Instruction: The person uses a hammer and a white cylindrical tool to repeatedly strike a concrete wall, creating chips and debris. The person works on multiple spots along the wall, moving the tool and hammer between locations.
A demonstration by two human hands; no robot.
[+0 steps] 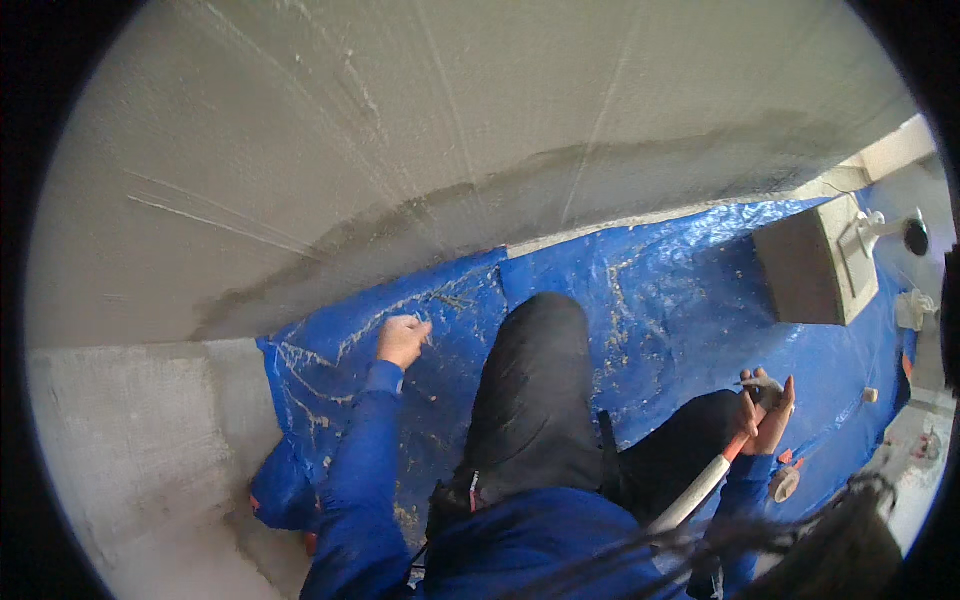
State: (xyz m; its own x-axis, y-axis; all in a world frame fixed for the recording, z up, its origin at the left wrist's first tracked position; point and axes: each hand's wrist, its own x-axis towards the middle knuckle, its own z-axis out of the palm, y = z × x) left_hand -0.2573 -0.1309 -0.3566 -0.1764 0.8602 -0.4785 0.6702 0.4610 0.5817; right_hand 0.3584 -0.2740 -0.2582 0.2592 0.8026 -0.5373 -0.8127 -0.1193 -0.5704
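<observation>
Over the blue tarp [660, 300], my left hand [401, 342] is closed with its fingertips together, at the foot of the grey wall [390, 120]. Something small and pale may be between those fingers; I cannot make it out. My right hand [770, 420], farther right beside my bent knee, is wrapped round a hammer [700, 488] close to its dark metal head. The hammer's whitish handle, orange near the head, slants down toward my body. Pale crumbs and scraps lie scattered on the tarp.
A grey box-shaped block [805, 262] with a white fitting [872, 232] stands on the tarp at the right. A roll of tape [785, 485] lies near my right forearm. A pale rough wall section [140, 430] borders the tarp at left; the main wall has a damp, darker lower band.
</observation>
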